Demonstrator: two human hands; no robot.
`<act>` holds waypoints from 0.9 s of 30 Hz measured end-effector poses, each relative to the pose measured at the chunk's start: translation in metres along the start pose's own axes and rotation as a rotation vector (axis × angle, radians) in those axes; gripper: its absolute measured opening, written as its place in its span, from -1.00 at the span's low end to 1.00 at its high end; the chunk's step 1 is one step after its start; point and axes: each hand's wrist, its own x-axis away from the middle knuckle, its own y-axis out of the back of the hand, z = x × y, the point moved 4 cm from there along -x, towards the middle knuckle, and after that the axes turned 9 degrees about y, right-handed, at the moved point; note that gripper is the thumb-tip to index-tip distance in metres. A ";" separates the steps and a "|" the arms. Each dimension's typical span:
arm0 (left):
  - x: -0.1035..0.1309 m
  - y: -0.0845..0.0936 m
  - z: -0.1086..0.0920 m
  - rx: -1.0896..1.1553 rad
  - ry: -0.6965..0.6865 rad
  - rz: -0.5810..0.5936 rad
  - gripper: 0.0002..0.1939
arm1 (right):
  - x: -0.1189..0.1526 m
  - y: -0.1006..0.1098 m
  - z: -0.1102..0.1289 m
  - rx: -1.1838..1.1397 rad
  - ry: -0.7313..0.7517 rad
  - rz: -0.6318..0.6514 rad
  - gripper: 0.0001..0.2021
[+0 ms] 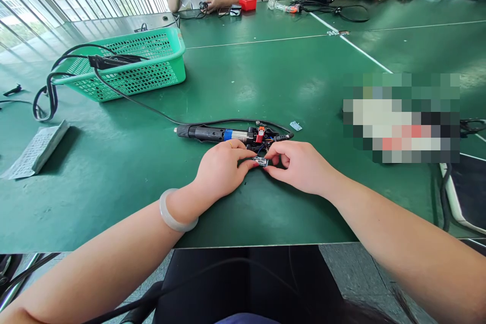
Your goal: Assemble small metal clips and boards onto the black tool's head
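Between the fingertips of both my hands is a small silvery piece with dark markings (260, 161), too small to name. My left hand (224, 167) pinches its left end with thumb and forefinger. On the other side, my right hand (298, 166) pinches the right end, its remaining fingers curled. Just beyond my fingers lies a long black corded electric tool (205, 133) with a blue band. Its right part is opened, with a red part (260, 134) and thin wires bare. A small pale printed piece (296, 125) rests on the table behind the tool's right end.
A green plastic basket (140, 73) with black cables stands at back left. Left lies a wrapped paper-like block (47, 147). The tool's cord (140, 104) runs toward the basket. Across the green table (246, 81), two people sit near a red box (247, 3) and cables. A blurred patch covers things at right.
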 end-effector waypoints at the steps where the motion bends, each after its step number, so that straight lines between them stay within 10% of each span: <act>1: -0.001 0.000 0.001 0.040 0.026 0.018 -0.79 | 0.000 0.000 0.000 0.000 0.001 0.001 -0.90; 27: -0.004 -0.001 0.003 0.225 0.198 0.091 -0.80 | -0.001 0.000 0.002 0.001 0.002 -0.003 -0.92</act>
